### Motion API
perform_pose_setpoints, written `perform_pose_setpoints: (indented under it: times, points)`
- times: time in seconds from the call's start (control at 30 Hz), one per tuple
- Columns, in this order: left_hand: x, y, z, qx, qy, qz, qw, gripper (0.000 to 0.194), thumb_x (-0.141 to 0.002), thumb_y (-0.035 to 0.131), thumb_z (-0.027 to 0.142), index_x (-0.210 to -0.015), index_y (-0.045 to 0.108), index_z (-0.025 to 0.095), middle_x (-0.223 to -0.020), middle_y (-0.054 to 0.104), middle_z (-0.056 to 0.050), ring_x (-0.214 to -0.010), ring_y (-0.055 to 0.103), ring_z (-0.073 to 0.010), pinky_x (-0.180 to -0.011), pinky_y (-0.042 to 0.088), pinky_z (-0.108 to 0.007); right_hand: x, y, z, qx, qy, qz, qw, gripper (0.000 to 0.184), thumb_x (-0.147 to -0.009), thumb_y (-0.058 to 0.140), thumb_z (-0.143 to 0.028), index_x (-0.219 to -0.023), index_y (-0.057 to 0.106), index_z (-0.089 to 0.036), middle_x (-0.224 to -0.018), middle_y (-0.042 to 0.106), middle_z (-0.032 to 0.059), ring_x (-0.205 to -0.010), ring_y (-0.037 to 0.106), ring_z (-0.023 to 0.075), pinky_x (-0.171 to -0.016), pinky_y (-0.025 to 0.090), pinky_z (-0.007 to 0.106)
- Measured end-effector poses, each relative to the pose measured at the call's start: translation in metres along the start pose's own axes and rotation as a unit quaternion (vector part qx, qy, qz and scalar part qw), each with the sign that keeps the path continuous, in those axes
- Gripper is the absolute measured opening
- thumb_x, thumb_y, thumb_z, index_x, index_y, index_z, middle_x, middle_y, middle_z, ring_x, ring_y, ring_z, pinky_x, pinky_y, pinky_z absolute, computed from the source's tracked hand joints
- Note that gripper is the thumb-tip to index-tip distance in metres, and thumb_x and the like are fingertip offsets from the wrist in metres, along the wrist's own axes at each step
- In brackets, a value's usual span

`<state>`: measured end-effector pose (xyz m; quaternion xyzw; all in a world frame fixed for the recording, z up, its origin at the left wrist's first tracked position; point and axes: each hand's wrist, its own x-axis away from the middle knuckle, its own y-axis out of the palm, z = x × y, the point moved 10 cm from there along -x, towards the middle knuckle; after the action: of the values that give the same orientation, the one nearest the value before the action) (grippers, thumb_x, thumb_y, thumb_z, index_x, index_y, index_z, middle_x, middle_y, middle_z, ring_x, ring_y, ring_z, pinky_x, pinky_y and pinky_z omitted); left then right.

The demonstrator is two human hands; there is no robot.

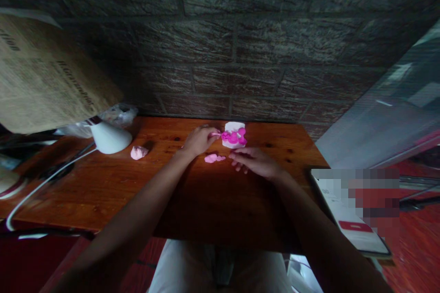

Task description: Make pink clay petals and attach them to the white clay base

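- Pink, slim piece (215, 134) sits pinched in the left hand's (201, 140) fingers.
- Right hand (254, 161): fingers loosely bent, holding nothing visible, near rounded magenta shapes (234, 137) upon a white slab (234, 125).
- Lumpy pink strip (212, 158) lies between the hands on the knotted wooden surface (103, 183).
- Farther left, a craggy pale-pink lump (138, 152) beside a smooth white cone (110, 138).
- Rough block wall (275, 36) behind.
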<state>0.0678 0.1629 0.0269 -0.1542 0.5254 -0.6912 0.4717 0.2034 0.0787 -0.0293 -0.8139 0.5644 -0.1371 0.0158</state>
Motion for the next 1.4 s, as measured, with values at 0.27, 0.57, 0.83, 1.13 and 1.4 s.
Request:
perform_pose_setpoints:
  times: [0.27,0.57,0.83,1.13,1.4]
  points:
    - [-0.014,-0.003,-0.003,-0.04,0.005,0.02,0.999,0.024,-0.097,0.059,0.032,-0.106,0.078,0.021,-0.103,0.08,-0.01,-0.092,0.072,-0.0249,-0.084,0.052,-0.033,0.0,0.001,-0.002,-0.014,-0.008,0.002,1.0,0.017,-0.095,0.066,-0.031,-0.09,0.071,-0.016,-0.08,0.075,0.0039,-0.064,0.066,0.0101,-0.051,0.047,0.018]
    - [-0.013,0.013,-0.011,0.007,0.048,-0.012,0.999,0.019,-0.094,0.061,0.026,-0.097,0.078,0.019,-0.09,0.076,-0.006,-0.08,0.066,-0.0199,-0.077,0.048,-0.029,0.001,0.001,-0.004,-0.019,-0.001,0.007,1.0,0.014,-0.096,0.063,-0.025,-0.09,0.071,-0.015,-0.079,0.073,0.003,-0.062,0.065,0.0091,-0.05,0.046,0.018]
    - [-0.016,0.018,-0.02,0.081,0.051,-0.034,0.995,0.018,-0.091,0.064,0.025,-0.101,0.077,0.017,-0.091,0.078,-0.005,-0.076,0.067,-0.0169,-0.071,0.047,-0.026,0.001,-0.001,-0.001,-0.009,-0.002,0.013,1.0,0.015,-0.095,0.065,-0.03,-0.091,0.071,-0.016,-0.079,0.074,0.0033,-0.061,0.065,0.0098,-0.052,0.048,0.019]
    - [-0.013,0.014,-0.015,0.081,0.047,-0.031,0.995,0.017,-0.091,0.063,0.022,-0.098,0.077,0.017,-0.08,0.076,-0.003,-0.068,0.063,-0.0148,-0.067,0.043,-0.025,0.0,-0.001,-0.001,-0.004,-0.02,0.006,1.0,0.018,-0.094,0.066,-0.034,-0.091,0.07,-0.017,-0.078,0.074,0.003,-0.061,0.065,0.0097,-0.05,0.047,0.018]
    - [-0.015,0.022,-0.019,0.109,0.054,-0.045,0.992,0.014,-0.09,0.062,0.022,-0.092,0.075,0.017,-0.071,0.071,0.0,-0.063,0.058,-0.0126,-0.062,0.039,-0.023,0.0,-0.001,0.001,-0.008,-0.004,0.012,1.0,0.017,-0.094,0.067,-0.033,-0.093,0.071,-0.017,-0.079,0.074,0.0028,-0.061,0.065,0.0095,-0.051,0.048,0.019]
